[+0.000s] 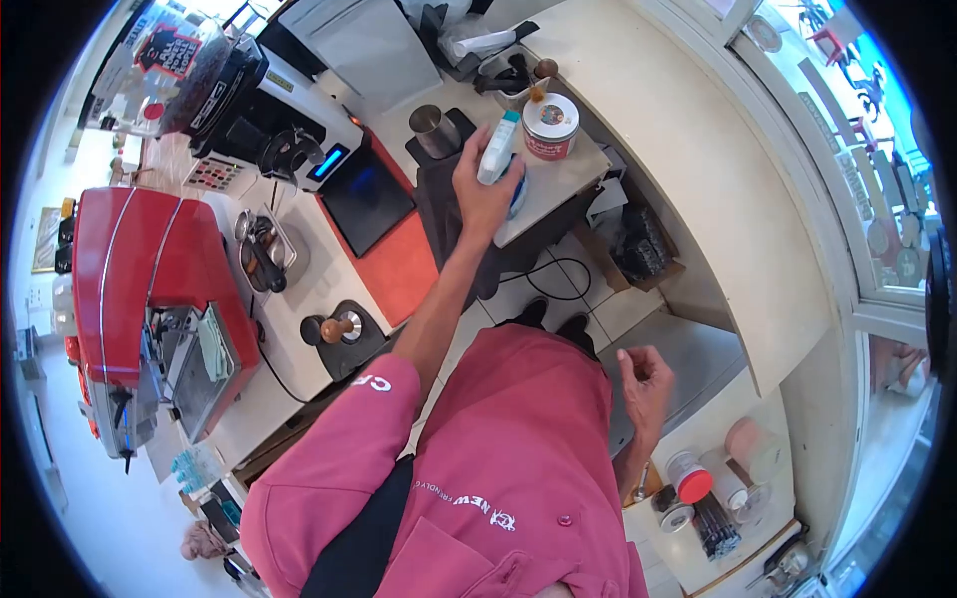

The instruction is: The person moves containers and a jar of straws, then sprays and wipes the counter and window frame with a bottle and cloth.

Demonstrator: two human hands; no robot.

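My left hand (485,194) is wrapped round what looks like a spray bottle (497,151), with a white head, a teal tip and a blue part below, partly hidden by my fingers. It is at the corner of the counter, beside a red and white tin (550,128). A metal milk pitcher (435,132) stands just left of that hand. My right hand (646,387) hangs near my side, fingers loosely bent and apart from the thumb, with nothing visible in it. Nearest below it are jars on a low shelf.
On the left stand a red espresso machine (140,289) and a coffee grinder (289,120). A tamper (342,327) rests on a black mat. A black scale (367,204) lies on an orange mat. At lower right is a red-lidded jar (690,480). A cable (558,297) loops over the floor.
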